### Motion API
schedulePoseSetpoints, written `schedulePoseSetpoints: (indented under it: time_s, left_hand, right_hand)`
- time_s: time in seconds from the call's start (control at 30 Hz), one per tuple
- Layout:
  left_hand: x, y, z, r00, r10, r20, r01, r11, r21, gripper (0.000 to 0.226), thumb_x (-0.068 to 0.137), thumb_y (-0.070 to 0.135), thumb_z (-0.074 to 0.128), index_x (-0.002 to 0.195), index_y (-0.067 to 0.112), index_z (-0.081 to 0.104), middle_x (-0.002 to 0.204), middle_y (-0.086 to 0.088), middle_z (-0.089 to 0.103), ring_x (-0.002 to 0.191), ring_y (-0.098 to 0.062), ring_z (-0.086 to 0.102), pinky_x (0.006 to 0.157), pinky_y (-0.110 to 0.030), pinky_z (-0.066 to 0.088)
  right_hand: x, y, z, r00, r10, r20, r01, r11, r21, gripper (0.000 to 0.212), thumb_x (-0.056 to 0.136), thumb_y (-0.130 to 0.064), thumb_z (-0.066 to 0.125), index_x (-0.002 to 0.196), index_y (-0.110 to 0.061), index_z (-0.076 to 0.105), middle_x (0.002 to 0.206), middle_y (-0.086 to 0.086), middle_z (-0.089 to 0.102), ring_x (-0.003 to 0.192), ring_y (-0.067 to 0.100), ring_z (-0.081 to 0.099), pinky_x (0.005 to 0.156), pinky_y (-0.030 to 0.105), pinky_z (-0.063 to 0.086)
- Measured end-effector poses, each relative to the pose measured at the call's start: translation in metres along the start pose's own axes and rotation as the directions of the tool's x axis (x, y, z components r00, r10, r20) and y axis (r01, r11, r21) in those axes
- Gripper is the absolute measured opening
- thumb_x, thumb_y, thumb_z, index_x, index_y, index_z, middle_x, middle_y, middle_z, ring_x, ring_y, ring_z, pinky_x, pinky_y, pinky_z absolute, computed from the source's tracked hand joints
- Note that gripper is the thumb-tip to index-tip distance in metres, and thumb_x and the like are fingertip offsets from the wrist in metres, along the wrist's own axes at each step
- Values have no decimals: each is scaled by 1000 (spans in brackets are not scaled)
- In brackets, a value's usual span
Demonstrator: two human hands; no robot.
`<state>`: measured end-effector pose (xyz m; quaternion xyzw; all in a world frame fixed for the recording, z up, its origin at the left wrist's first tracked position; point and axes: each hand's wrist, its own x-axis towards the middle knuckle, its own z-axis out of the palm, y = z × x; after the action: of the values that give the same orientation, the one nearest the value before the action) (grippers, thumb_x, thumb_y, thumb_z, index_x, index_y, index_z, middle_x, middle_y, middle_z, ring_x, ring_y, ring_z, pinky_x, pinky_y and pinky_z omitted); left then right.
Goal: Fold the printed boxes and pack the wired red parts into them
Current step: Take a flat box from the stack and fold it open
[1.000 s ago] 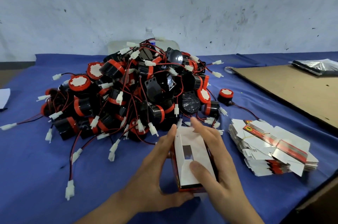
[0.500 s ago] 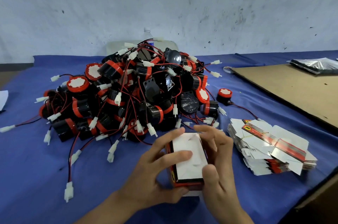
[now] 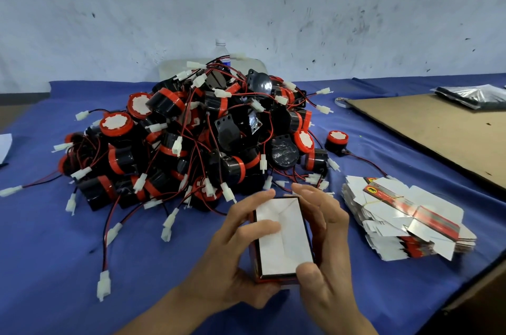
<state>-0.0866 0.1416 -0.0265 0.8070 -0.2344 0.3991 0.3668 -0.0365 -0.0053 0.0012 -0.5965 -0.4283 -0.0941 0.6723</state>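
Observation:
A printed box with red and black sides stands on the blue cloth near me, its white end flaps folded flat on top. My left hand grips its left side, thumb pressing the flaps. My right hand wraps round its right side, thumb on the near corner. Behind the box lies a big heap of wired red parts, black and red cylinders with red wires and white plugs. One such part sits alone at the heap's right. A stack of flat printed boxes lies to the right.
A blue cloth covers the table. A brown cardboard sheet lies at the right, with a dark plastic bag on its far end. A water bottle stands behind the heap. The table's edge runs along the lower right.
The box's end had an open flap with a cut-out a second ago; the flaps now lie folded shut. My left thumb has moved onto them and my right hand has closed round the side.

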Motion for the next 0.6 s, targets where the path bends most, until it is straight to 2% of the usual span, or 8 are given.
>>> schedulePoseSetpoints:
  time_s: [0.17, 0.27, 0.37, 0.43, 0.47, 0.5, 0.57, 0.6]
  left_hand:
    - [5, 1, -1, 983, -108, -148, 92, 989, -115, 68, 90, 58, 52, 145, 25, 29, 154, -12, 26, 137, -24, 38, 101, -27, 42]
    - [5, 2, -7, 974, -209, -86, 188, 961, -204, 74, 94, 65, 37, 146, 13, 32, 150, -4, 38, 129, -22, 49, 94, -26, 48]
    - [6, -8, -19, 968, -227, -104, 236, 969, 79, 56, 100, 54, 33, 140, 17, 42, 146, 2, 45, 132, -23, 45, 98, -38, 46]
    - [9, -22, -30, 976, -156, -153, 212, 846, 489, 37, 100, 34, 43, 136, 25, 45, 145, 5, 44, 139, -20, 36, 108, -43, 35]
    - [11, -28, -34, 978, -156, -139, 209, 745, 633, 40, 96, 25, 48, 136, 28, 46, 146, 3, 44, 141, -22, 32, 110, -46, 30]
    - [11, -33, -37, 972, -207, -109, 221, 663, 715, 46, 92, 22, 52, 137, 30, 47, 147, 1, 43, 143, -25, 28, 112, -49, 27]
    - [10, -37, -40, 931, -351, -96, 295, 572, 766, 49, 89, 27, 54, 137, 33, 49, 150, 0, 41, 143, -30, 26, 113, -59, 19]
    - [9, -36, -39, 912, -396, -108, 330, 551, 766, 46, 90, 34, 51, 136, 32, 52, 149, 0, 42, 142, -30, 29, 114, -60, 15]
  right_hand:
    - [4, 6, -6, 987, 78, 140, -77, 997, -9, 70, 77, -59, 65, 137, -37, 37, 139, -8, 47, 123, 23, 53, 99, 34, 45]
    - [3, 6, -10, 962, 212, 174, -210, 977, -28, 68, 70, -48, 69, 132, -38, 44, 127, -14, 57, 109, 20, 61, 89, 29, 50]
    - [11, 3, -13, 917, 373, 145, -386, 919, 78, 53, 73, -42, 63, 124, -31, 52, 112, -5, 67, 90, 19, 68, 73, 32, 55]
    - [22, 2, -16, 748, 636, 193, -664, 724, 189, 56, 69, -46, 66, 116, -18, 54, 85, 3, 72, 64, 11, 68, 55, 20, 51]
    - [19, 3, -24, 661, 704, 261, -750, 614, 245, 69, 63, -62, 62, 108, -11, 55, 71, 7, 68, 50, 8, 63, 47, 18, 47]
    - [18, 4, -31, 558, 769, 311, -829, 497, 257, 82, 53, -75, 58, 98, -7, 59, 64, 11, 63, 43, 10, 59, 43, 19, 45]
    - [25, 6, -36, 357, 865, 354, -926, 276, 259, 74, 50, -73, 58, 82, -8, 72, 61, 18, 62, 46, 27, 61, 42, 25, 46]
    - [24, 7, -39, 328, 874, 360, -936, 248, 250, 69, 56, -73, 55, 77, -11, 76, 62, 20, 63, 48, 31, 62, 42, 29, 48]
